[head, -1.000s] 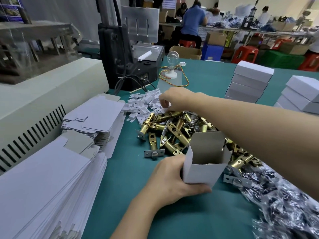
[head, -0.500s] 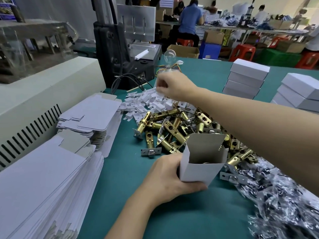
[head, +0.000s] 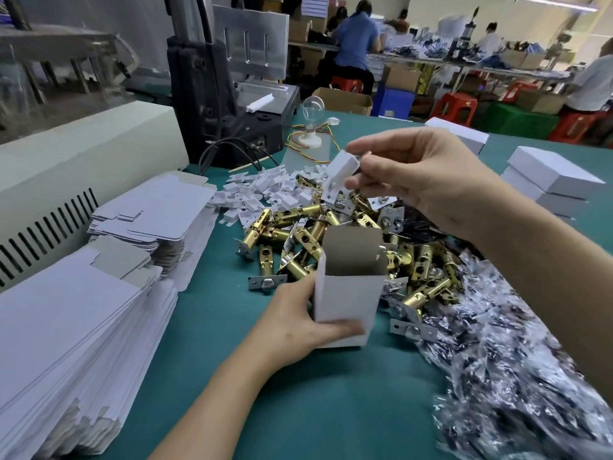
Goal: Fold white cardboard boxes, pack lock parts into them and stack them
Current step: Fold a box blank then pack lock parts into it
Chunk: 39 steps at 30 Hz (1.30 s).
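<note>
The left hand (head: 292,323) grips the open white cardboard box (head: 348,303) upright on the desk (head: 298,410). The right hand (head: 421,174) pinches a white plastic part (head: 341,175) higher up, beyond its mouth. Best to hold the box steady and lower the part straight in.

Factory packing floor: behind the black press machine (head: 199,88), workers (head: 356,44) are sitting at long tables (head: 414,58) beside red plastic stools (head: 456,104) and brown cardboard cartons (head: 345,101).

left hand (head: 292,323) and right hand (head: 421,174) are bare, as are both forearms (head: 212,403).
</note>
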Available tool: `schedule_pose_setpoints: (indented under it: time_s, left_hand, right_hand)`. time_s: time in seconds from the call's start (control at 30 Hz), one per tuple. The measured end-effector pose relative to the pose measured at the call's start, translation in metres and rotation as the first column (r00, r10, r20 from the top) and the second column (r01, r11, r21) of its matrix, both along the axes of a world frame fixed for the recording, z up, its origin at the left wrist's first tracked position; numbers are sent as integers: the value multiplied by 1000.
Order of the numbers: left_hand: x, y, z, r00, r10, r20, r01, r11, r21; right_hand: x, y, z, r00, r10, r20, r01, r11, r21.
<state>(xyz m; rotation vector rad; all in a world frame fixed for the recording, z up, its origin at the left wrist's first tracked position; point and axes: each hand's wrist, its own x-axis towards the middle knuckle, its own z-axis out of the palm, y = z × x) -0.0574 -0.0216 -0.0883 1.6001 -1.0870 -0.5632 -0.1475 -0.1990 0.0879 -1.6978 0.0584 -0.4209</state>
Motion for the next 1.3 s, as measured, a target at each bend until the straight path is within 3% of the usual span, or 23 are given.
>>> schedule_pose_setpoints:
  time_s: [0.1, 0.23, 0.3, 0.37, 0.47, 0.7, 0.8, 0.9, 1.07, 1.1, 1.17, 1.3]
  left_hand:
    - [-4, 0, 4, 999, 45, 25, -44, 999, -26]
    - [-5, 3, 8, 986, 90, 137, -83, 995, -57]
    - [-6, 3, 10, 981, 100, 168, -89, 993, -75]
    - [-7, 3, 11, 977, 99, 187, -84, 993, -87]
    - [-7, 4, 11, 975, 93, 201, -74, 992, -97]
    - [-5, 4, 9, 985, 90, 146, -77, 992, -97]
    - [-4, 4, 8, 988, 91, 121, -81, 993, -86]
    - [-4, 4, 9, 987, 92, 130, -83, 994, -74]
    - [-4, 5, 8, 989, 93, 113, -89, 995, -45]
    - [-4, 5, 8, 989, 93, 112, -90, 995, -39]
    - [-4, 4, 8, 989, 97, 114, -94, 995, -31]
    - [-4, 4, 9, 991, 91, 97, -89, 996, -24]
  right_hand:
    - [-23, 3, 1, 993, -110, 31, 114, 971, -211]
    - [-47, 8, -6, 982, -188, 8, 161, 819, -550]
    - [-52, 14, -12, 972, -234, 6, 166, 671, -723]
    - [-49, 21, -15, 959, -283, 3, 136, 453, -881]
    - [-40, 36, -12, 939, -333, -82, 12, 270, -963]
    - [-15, 63, -21, 916, -359, -180, -181, 29, -983]
    - [-14, 62, -23, 921, -342, -189, -179, 63, -982]
    - [-23, 53, -17, 941, -274, -196, -119, 274, -954]
    - [-35, 1, -1, 930, -366, -21, 203, 562, -802]
    - [-36, -14, -1, 903, -429, 11, 281, 573, -770]
    - [-37, -49, -6, 820, -572, 23, 371, 501, -782]
    - [-38, -105, -33, 680, -713, -172, 171, 382, -908]
